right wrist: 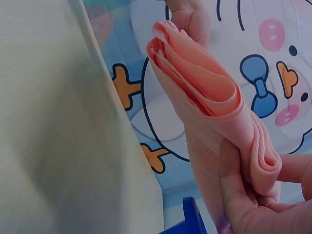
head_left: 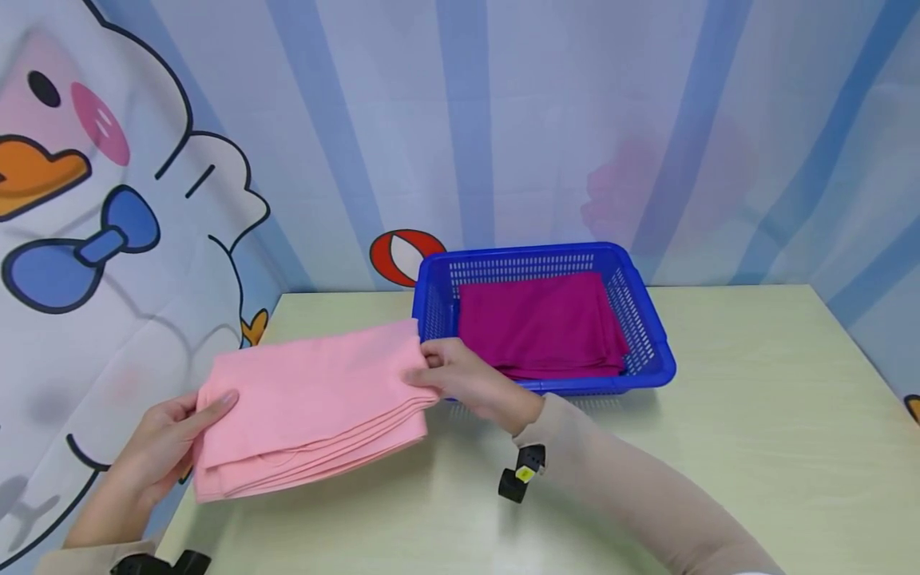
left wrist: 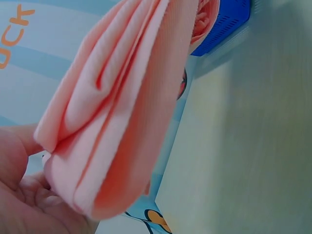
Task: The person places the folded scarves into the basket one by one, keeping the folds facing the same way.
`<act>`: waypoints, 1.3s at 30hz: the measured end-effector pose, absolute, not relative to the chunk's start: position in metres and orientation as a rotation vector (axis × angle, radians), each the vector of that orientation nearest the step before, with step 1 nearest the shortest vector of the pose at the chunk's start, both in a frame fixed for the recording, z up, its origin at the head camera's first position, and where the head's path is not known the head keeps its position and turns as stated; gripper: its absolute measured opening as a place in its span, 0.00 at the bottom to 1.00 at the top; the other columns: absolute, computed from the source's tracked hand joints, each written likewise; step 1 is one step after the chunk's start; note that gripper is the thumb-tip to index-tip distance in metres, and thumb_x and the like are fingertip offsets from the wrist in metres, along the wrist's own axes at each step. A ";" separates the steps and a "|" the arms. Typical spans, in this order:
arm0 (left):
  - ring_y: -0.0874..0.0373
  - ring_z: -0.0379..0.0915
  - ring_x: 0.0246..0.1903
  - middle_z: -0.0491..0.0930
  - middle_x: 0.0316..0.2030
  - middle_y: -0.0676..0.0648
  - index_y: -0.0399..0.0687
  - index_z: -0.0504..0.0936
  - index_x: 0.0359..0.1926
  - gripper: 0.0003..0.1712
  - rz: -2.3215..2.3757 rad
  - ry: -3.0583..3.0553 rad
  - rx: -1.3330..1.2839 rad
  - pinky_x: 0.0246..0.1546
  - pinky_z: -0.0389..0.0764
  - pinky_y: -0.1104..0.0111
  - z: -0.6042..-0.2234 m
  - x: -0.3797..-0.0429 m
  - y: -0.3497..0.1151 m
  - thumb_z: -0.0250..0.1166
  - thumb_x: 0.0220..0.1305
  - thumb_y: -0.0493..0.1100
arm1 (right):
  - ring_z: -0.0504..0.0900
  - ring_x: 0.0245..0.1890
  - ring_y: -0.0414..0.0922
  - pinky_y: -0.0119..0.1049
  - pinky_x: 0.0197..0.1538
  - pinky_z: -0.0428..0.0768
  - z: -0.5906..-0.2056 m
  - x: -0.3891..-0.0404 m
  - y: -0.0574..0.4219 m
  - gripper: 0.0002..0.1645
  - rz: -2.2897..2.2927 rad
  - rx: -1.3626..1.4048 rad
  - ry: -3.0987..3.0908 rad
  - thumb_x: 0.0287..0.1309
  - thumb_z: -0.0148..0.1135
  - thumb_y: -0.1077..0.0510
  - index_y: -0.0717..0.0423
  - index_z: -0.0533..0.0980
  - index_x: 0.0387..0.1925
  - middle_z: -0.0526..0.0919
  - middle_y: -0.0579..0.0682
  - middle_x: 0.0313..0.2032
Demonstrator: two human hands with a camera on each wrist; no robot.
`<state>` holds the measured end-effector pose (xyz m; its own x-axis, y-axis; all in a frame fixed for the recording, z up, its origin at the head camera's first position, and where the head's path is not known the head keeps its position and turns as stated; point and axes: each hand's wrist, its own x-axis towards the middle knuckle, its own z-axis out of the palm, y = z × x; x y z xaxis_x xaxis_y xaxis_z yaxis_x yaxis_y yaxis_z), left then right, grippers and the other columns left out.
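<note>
A folded pink cloth (head_left: 309, 407) is held up over the desk's (head_left: 755, 415) front left corner, clear of the surface as far as the wrist views show. The left hand (head_left: 161, 447) grasps its left end, thumb on top and fingers underneath, and the right hand (head_left: 467, 379) pinches its right end, fingers curled round the stacked layers. Judging by how things lie, the folding looks finished: the cloth is a neat many-layered rectangle, and what seems left is setting it down, perhaps in the blue basket (head_left: 650, 335) that stands near the desk's back edge, just beside the right hand. That basket already holds a folded magenta cloth (head_left: 539, 323) lying flat in it. The desk is pale, yellowish-green and smooth. Behind it and along its left edge hangs a backdrop (head_left: 503, 120) of light and darker blue stripes, with a cartoon duck (head_left: 86, 200) wearing a blue bow on the left and a small red-and-white ball (head_left: 395, 255) printed just behind the basket
</note>
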<state>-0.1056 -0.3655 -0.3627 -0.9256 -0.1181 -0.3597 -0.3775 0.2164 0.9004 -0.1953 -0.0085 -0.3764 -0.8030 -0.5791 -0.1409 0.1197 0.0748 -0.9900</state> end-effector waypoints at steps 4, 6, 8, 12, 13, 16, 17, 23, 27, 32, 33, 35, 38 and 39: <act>0.61 0.80 0.30 0.81 0.33 0.56 0.25 0.49 0.73 0.46 1.751 2.296 -0.456 0.34 0.85 0.68 -0.362 -0.106 -0.363 0.59 0.73 0.53 | 0.78 0.28 0.40 0.27 0.31 0.77 -0.376 -0.196 -0.006 0.17 -1.785 -0.437 1.841 0.68 0.59 0.67 0.72 0.73 0.55 0.82 0.51 0.32; 0.61 0.81 0.31 0.81 0.34 0.56 0.25 0.49 0.74 0.46 1.744 2.300 -0.448 0.35 0.85 0.68 -0.362 -0.106 -0.361 0.59 0.73 0.53 | 0.78 0.29 0.40 0.27 0.32 0.78 -0.375 -0.197 -0.004 0.17 -1.789 -0.436 1.836 0.67 0.59 0.68 0.72 0.73 0.55 0.82 0.51 0.32; 0.61 0.81 0.31 0.81 0.34 0.56 0.25 0.50 0.73 0.45 1.752 2.298 -0.439 0.35 0.85 0.68 -0.361 -0.107 -0.360 0.59 0.74 0.53 | 0.79 0.29 0.40 0.27 0.32 0.78 -0.374 -0.197 -0.003 0.17 -1.793 -0.439 1.832 0.67 0.59 0.68 0.72 0.73 0.55 0.83 0.51 0.32; 0.62 0.80 0.31 0.82 0.34 0.57 0.25 0.51 0.73 0.44 1.786 2.295 -0.409 0.35 0.85 0.70 -0.361 -0.109 -0.357 0.59 0.73 0.51 | 0.79 0.29 0.40 0.27 0.33 0.79 -0.373 -0.199 0.001 0.17 -1.796 -0.428 1.823 0.67 0.59 0.69 0.73 0.73 0.55 0.83 0.51 0.32; 0.62 0.80 0.31 0.82 0.34 0.56 0.25 0.52 0.73 0.44 1.802 2.293 -0.403 0.35 0.85 0.70 -0.361 -0.110 -0.356 0.60 0.73 0.51 | 0.80 0.30 0.40 0.27 0.34 0.79 -0.373 -0.200 0.002 0.17 -1.793 -0.421 1.825 0.67 0.59 0.69 0.73 0.73 0.55 0.83 0.51 0.33; 0.62 0.80 0.32 0.82 0.35 0.56 0.25 0.54 0.72 0.42 1.849 2.278 -0.385 0.35 0.85 0.70 -0.362 -0.111 -0.354 0.61 0.73 0.49 | 0.81 0.31 0.41 0.28 0.36 0.81 -0.374 -0.202 0.004 0.19 -1.789 -0.407 1.832 0.67 0.59 0.68 0.72 0.73 0.57 0.85 0.54 0.36; 0.62 0.81 0.32 0.82 0.35 0.55 0.25 0.55 0.71 0.41 1.864 2.272 -0.380 0.35 0.85 0.70 -0.362 -0.112 -0.354 0.61 0.73 0.49 | 0.81 0.31 0.41 0.29 0.37 0.81 -0.374 -0.202 0.006 0.20 -1.785 -0.403 1.840 0.67 0.59 0.68 0.72 0.73 0.58 0.85 0.55 0.37; 0.62 0.81 0.32 0.83 0.35 0.54 0.27 0.62 0.68 0.34 1.910 2.258 -0.330 0.35 0.84 0.70 -0.363 -0.115 -0.348 0.61 0.73 0.46 | 0.81 0.34 0.43 0.30 0.39 0.82 -0.372 -0.205 0.013 0.22 -1.761 -0.371 1.876 0.67 0.60 0.67 0.71 0.72 0.60 0.85 0.57 0.40; 0.62 0.80 0.33 0.82 0.35 0.55 0.24 0.58 0.70 0.38 1.879 2.283 -0.303 0.36 0.84 0.71 -0.362 -0.118 -0.341 0.61 0.73 0.47 | 0.80 0.34 0.43 0.30 0.39 0.82 -0.370 -0.206 0.019 0.23 -1.746 -0.348 1.903 0.67 0.60 0.66 0.70 0.72 0.61 0.84 0.56 0.39; 0.62 0.80 0.33 0.82 0.36 0.55 0.24 0.57 0.70 0.39 1.832 2.324 -0.258 0.36 0.84 0.71 -0.359 -0.123 -0.333 0.61 0.73 0.49 | 0.80 0.34 0.43 0.30 0.39 0.82 -0.369 -0.210 0.029 0.23 -1.737 -0.350 1.929 0.68 0.60 0.66 0.70 0.71 0.61 0.83 0.56 0.38; 0.62 0.80 0.33 0.82 0.36 0.55 0.25 0.57 0.70 0.40 1.833 2.321 -0.257 0.37 0.84 0.71 -0.359 -0.124 -0.332 0.61 0.73 0.49 | 0.80 0.34 0.43 0.30 0.40 0.82 -0.369 -0.210 0.031 0.23 -1.738 -0.353 1.931 0.68 0.60 0.66 0.70 0.71 0.62 0.83 0.56 0.39; 0.62 0.81 0.34 0.82 0.36 0.55 0.25 0.56 0.71 0.40 1.828 2.320 -0.241 0.37 0.84 0.71 -0.358 -0.126 -0.329 0.61 0.73 0.49 | 0.81 0.35 0.44 0.31 0.41 0.82 -0.369 -0.211 0.034 0.24 -1.740 -0.354 1.931 0.68 0.60 0.66 0.70 0.70 0.63 0.83 0.57 0.40; 0.62 0.81 0.34 0.82 0.36 0.55 0.25 0.56 0.71 0.40 1.842 2.302 -0.222 0.38 0.84 0.71 -0.357 -0.130 -0.325 0.60 0.73 0.49 | 0.81 0.34 0.44 0.31 0.40 0.82 -0.368 -0.212 0.038 0.25 -1.736 -0.348 1.943 0.68 0.60 0.65 0.69 0.70 0.63 0.84 0.57 0.40; 0.62 0.82 0.34 0.83 0.36 0.55 0.25 0.56 0.71 0.40 1.849 2.295 -0.217 0.38 0.84 0.71 -0.357 -0.131 -0.324 0.60 0.73 0.49 | 0.81 0.34 0.44 0.31 0.39 0.82 -0.368 -0.212 0.040 0.25 -1.735 -0.341 1.949 0.68 0.60 0.65 0.68 0.70 0.63 0.83 0.56 0.40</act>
